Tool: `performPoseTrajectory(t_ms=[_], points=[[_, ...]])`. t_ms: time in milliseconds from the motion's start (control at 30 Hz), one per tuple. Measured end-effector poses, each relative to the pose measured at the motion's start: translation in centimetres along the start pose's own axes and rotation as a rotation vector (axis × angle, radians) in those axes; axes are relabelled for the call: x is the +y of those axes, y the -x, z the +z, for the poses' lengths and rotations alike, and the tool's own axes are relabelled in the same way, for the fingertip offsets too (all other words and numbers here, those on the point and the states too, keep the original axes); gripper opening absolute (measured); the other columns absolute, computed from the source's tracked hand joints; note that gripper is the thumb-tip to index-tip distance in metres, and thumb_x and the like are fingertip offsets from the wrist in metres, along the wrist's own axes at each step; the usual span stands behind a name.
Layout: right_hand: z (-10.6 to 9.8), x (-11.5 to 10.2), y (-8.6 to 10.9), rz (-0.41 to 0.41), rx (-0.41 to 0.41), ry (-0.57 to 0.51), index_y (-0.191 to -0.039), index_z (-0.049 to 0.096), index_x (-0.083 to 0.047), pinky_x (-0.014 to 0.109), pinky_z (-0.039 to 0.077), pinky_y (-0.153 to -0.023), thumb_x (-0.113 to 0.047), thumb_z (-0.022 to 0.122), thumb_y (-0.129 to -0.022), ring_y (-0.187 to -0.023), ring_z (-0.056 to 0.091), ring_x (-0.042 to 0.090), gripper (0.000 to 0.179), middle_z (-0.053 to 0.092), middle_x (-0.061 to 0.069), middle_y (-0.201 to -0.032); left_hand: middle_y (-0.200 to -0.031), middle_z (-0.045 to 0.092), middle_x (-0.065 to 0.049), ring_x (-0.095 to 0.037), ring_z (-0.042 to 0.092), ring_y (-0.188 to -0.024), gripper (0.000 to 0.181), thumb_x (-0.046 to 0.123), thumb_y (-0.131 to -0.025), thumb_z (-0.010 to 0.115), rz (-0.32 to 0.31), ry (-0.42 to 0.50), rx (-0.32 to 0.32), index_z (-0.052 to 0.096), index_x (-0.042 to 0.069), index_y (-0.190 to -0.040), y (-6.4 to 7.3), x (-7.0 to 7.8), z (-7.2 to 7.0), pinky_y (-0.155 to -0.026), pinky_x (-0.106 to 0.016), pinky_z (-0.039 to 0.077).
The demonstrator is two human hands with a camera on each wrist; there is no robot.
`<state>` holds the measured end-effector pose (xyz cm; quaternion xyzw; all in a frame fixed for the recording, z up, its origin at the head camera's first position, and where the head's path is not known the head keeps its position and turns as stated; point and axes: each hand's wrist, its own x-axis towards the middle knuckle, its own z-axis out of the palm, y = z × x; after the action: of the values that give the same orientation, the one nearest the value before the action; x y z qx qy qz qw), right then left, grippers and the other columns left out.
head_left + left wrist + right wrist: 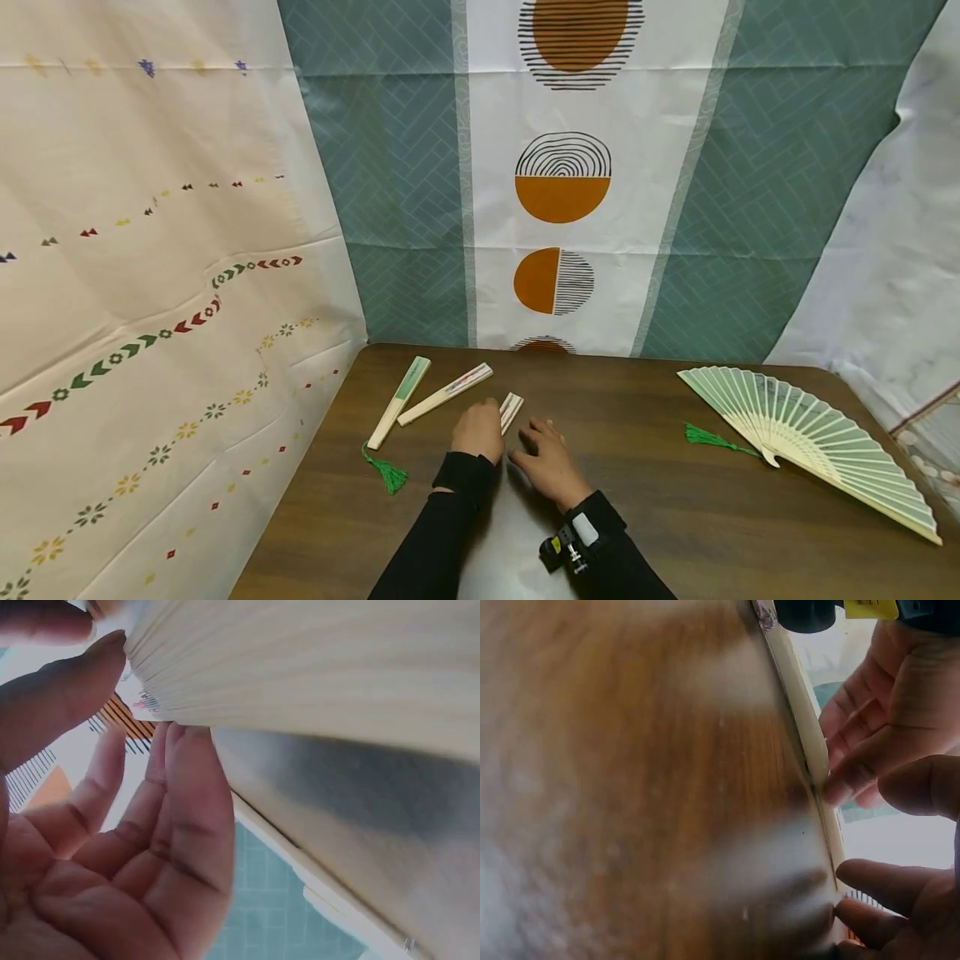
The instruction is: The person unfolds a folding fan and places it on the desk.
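A folded cream fan (pixel 512 410) with printed marks lies near the table's middle, largely hidden behind my left hand (pixel 478 431). In the left wrist view, the thumb and fingers of that hand pinch the end of the fan (pixel 315 667), whose stacked ribs fill the upper right. My right hand (pixel 553 462) is just right of it, with thumb and fingers spread apart. The right wrist view shows its fingertips (pixel 855 871) against or very near the fan's thin edge; contact is unclear. My left hand (pixel 907 697) appears above them there.
Two more folded fans lie to the left: one with a green panel (pixel 408 379) and a green tassel (pixel 392 475), one with printed marks (pixel 450 392). An open pale green fan (pixel 810 433) with a tassel (pixel 708 435) spreads over the right of the brown table (pixel 637 533).
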<state>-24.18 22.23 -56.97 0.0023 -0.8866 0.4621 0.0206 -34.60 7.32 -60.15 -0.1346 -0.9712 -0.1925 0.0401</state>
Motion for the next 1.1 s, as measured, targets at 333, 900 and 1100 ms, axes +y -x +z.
performPoseTrajectory(t_ms=[333,900,1100], points=[[-2.1,-1.5,0.6,0.05,0.005,-0.111,-0.151,0.064,0.011,0.073,0.028,-0.14,-0.018,0.072,-0.103,-0.17,0.03,0.056,0.057,0.052,0.03,-0.172,-0.097,0.081,-0.008,-0.029,0.077,-0.088,0.015,0.015,-0.091,0.088,-0.012,0.035,-0.115,0.078,0.011,-0.101,-0.7,-0.5,-0.7,-0.077,-0.046,0.066],[-8.4,-4.0,1.4,0.14,0.043,-0.34,-0.17,0.043,0.004,0.066,0.051,-0.127,-0.031,0.062,-0.118,-0.158,0.052,0.05,0.065,0.052,0.031,-0.171,-0.099,0.082,-0.018,-0.011,0.072,-0.079,0.019,0.014,-0.109,0.078,0.142,0.832,-0.32,0.075,-0.004,-0.115,2.5,4.9,-10.5,-0.074,-0.034,0.069],[-10.6,-4.5,1.4,0.12,0.056,-0.491,-0.16,0.056,0.007,0.045,0.071,-0.101,-0.028,0.055,-0.122,-0.125,0.079,0.04,0.051,0.071,0.032,-0.146,-0.108,0.08,-0.027,-0.007,0.072,-0.082,0.02,0.005,-0.111,0.072,0.21,0.848,-0.415,0.072,-0.009,-0.125,2.7,7.2,-11.3,-0.075,-0.033,0.071]])
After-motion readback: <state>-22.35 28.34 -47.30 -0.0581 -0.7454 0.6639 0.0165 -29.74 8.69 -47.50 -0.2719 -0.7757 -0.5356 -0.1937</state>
